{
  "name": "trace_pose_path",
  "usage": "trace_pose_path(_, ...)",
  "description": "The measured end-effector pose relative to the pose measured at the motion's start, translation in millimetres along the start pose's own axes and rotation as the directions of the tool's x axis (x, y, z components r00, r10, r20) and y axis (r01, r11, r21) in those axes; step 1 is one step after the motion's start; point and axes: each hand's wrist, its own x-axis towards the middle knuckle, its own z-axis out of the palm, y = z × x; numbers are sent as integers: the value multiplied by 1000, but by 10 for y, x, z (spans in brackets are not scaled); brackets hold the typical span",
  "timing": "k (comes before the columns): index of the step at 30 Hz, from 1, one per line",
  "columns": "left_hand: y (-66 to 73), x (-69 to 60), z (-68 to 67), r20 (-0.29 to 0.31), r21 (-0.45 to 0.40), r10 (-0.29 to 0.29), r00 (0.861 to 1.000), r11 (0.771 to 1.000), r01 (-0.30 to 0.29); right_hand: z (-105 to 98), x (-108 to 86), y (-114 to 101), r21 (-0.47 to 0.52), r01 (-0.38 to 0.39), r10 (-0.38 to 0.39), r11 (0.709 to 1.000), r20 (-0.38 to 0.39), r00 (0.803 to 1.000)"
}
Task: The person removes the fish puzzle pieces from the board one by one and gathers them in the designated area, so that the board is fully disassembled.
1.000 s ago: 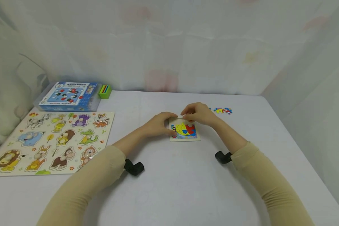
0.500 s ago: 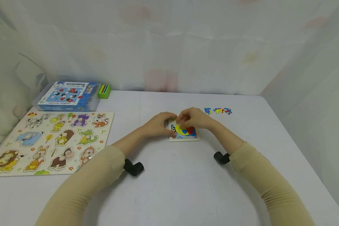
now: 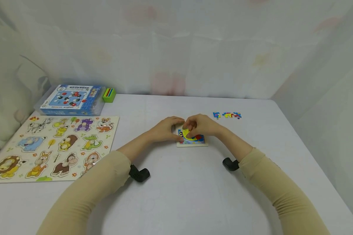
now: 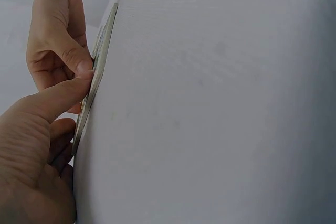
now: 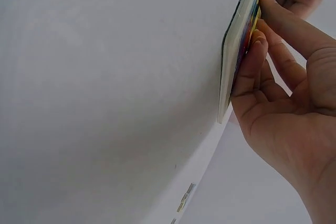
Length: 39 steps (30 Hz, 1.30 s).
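r hand (image 3: 204, 125) shifted from puzzle (image 3: 192, 142) far edge to its middle, fingers narrow, can't tell if gripping; work's prob. there now. l hand (image 3: 164, 130) holds puzzle's l side on table (image 3: 182, 189); 3 loose pcs (image 3: 227, 115) apart.

Puzzle board (image 3: 192, 145) — its upper part hidden behind the right fingers (image 3: 191, 118).

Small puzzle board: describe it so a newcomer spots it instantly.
Start at the white table and go toward its middle, where left hand and right hand are close together. There lies the small puzzle board, squarish, pale-rimmed around a yellow, red and blue picture. Unlike the large animal board at left or the loose pieces at right, it is framed and touched by both hands.
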Motion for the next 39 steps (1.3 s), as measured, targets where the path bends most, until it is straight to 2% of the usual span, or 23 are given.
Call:
trace_pose_path(9, -11, 4, 4, 2, -3, 5, 1000, 1000, -5, 11, -8, -11, -10, 15, -15, 1000, -1, 1000)
trace_pose_path(28, 31, -13, -6, 10, -14, -27, 1000, 1000, 27, 35, -18, -12, -32, 61, -61, 998, -2, 998)
trace_pose_path(39, 25, -1, -5, 3, -13, -14, 1000, 1000, 14, 34, -15, -19, -26, 68, -68, 997, -11, 998)
